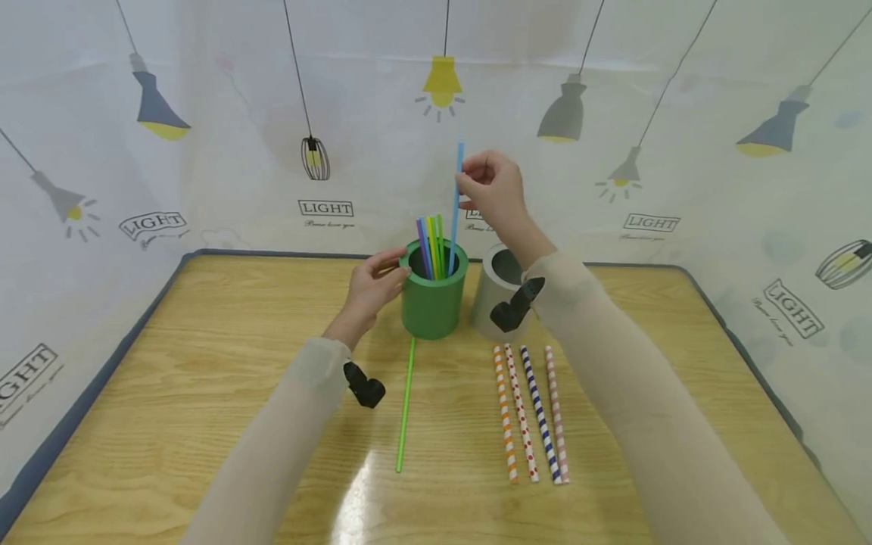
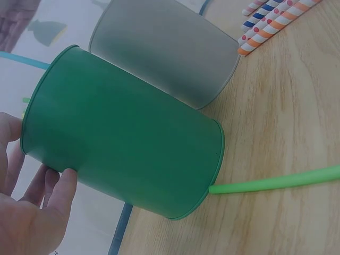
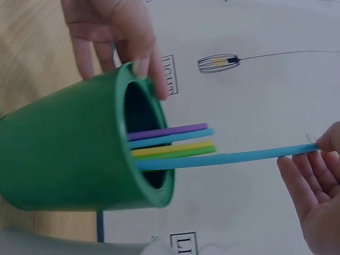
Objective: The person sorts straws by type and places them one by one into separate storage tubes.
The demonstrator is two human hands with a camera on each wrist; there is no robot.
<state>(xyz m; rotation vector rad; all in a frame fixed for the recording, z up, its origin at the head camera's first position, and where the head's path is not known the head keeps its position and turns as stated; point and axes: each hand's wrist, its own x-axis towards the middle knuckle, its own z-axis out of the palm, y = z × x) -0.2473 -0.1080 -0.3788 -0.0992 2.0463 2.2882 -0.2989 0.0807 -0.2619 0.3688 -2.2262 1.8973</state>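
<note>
Blue straw pinched in R hand, btm in green cup, L hand loosely spread agst it.

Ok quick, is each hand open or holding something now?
Left hand: closed, holding the green cup at its rim.
Right hand: closed, pinching the blue straw, its lower end inside the cup.

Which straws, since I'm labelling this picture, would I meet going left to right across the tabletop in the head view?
Plain green straw → orange-striped straw → red-dotted straw → dark-blue-striped straw → pink-striped straw.
</note>
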